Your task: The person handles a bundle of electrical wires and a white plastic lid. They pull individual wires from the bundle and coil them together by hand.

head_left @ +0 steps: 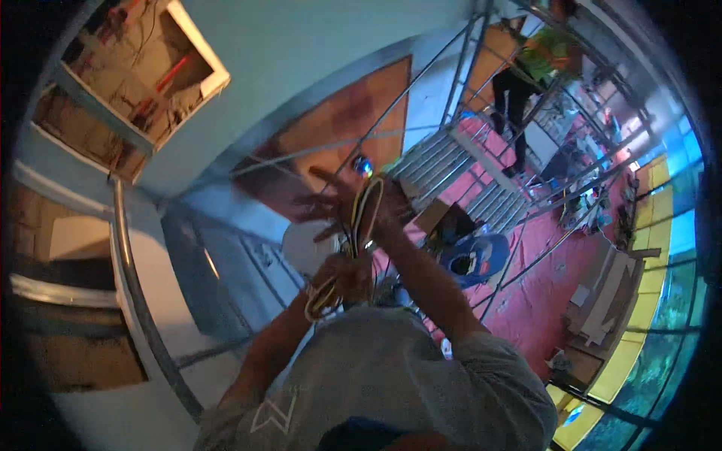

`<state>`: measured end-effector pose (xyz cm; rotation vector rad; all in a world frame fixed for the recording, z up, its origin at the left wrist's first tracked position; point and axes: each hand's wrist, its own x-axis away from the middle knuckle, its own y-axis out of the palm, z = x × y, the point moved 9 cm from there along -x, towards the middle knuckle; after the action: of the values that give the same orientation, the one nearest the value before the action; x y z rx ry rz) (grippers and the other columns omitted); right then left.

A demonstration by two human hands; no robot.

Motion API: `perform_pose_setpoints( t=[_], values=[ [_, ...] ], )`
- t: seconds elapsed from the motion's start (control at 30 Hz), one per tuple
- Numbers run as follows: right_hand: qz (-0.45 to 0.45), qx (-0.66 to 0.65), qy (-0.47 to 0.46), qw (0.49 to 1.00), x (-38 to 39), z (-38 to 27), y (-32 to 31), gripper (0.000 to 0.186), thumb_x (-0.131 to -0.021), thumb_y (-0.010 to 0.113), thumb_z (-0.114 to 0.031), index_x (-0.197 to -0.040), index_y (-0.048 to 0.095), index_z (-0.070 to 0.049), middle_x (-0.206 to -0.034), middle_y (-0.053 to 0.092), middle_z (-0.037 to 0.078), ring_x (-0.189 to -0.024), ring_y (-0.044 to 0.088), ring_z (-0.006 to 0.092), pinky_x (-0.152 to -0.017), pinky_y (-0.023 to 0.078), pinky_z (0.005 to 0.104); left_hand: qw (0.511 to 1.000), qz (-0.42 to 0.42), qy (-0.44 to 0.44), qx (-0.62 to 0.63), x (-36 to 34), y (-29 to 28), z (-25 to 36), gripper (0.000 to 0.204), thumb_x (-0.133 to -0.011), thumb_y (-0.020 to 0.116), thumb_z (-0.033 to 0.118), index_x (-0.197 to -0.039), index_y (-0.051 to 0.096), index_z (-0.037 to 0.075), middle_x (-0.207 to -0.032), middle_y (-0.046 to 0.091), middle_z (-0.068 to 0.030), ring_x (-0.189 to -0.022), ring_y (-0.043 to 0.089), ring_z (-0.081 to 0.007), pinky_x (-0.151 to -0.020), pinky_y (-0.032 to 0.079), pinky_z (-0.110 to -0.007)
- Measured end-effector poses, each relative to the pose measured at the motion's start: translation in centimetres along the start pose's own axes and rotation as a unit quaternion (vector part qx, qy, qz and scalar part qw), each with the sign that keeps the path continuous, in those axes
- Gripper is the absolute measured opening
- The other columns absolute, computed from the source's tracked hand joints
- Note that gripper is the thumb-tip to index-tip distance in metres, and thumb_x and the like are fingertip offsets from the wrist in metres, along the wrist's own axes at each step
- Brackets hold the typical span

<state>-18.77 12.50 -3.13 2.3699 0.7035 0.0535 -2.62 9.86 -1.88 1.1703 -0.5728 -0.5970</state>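
Observation:
My left hand, in front of my chest, is closed around a bundle of thin wires in pale and dark colours. Loops of the bundle hang out below the fist on its left side. Just above it, my right hand is held with its fingers spread toward the left, somewhat blurred. A long yellow and white loop of the wires rises from the left fist and crosses the right hand near the wrist. Whether that loop goes around the right hand or only lies against it, I cannot tell.
Metal scaffolding with a slatted platform stands ahead to the right; another person is beyond it. A blue container sits on the pink floor covering. A metal rail and wall openings are at left. Boards lie right.

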Motion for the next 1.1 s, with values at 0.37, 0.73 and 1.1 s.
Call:
perform_pose_setpoints(
  t=[0.37, 0.73, 1.1],
  values=[
    [-0.176, -0.203, -0.010, 0.963, 5.6, -8.0, 11.4, 0.047, -0.086, 0.076, -0.030, -0.122, 0.058, -0.006, -0.112, 0.064, 0.010, -0.102, 0.061, 0.0201, -0.090, 0.052, 0.0356, 0.995, -0.034, -0.035, -0.088, 4.0, 8.2, -1.9, 0.026, -0.093, 0.065, 0.029, -0.094, 0.061, 0.003, -0.076, 0.057, -0.0054, -0.065, 0.055, -0.0182, -0.057, 0.046, -0.031],
    [-0.010, 0.090, -0.078, 0.993, 4.8, -13.3, 9.0, 0.044, -0.089, 0.075, -0.025, -0.125, 0.057, -0.005, -0.103, 0.067, 0.005, -0.092, 0.063, 0.0142, -0.082, 0.055, 0.0320, 0.976, -0.098, -0.126, -0.151, 1.4, 15.2, 1.1, 0.024, -0.096, 0.062, 0.030, -0.097, 0.059, 0.007, -0.070, 0.050, 0.0007, -0.056, 0.047, -0.0143, -0.049, 0.036, -0.029],
    [0.236, 0.375, -0.149, 0.884, 1.5, -4.4, -2.0, 0.036, -0.098, 0.061, -0.032, -0.116, 0.060, -0.001, -0.081, 0.058, 0.003, -0.076, 0.054, 0.0075, -0.067, 0.047, 0.0277, 0.309, 0.131, 0.279, -0.900, -4.2, -4.0, 4.8, 0.027, -0.094, 0.057, 0.013, -0.118, 0.055, 0.000, -0.109, 0.060, -0.0245, -0.080, 0.063, -0.0395, -0.065, 0.050, -0.043]
  ],
)
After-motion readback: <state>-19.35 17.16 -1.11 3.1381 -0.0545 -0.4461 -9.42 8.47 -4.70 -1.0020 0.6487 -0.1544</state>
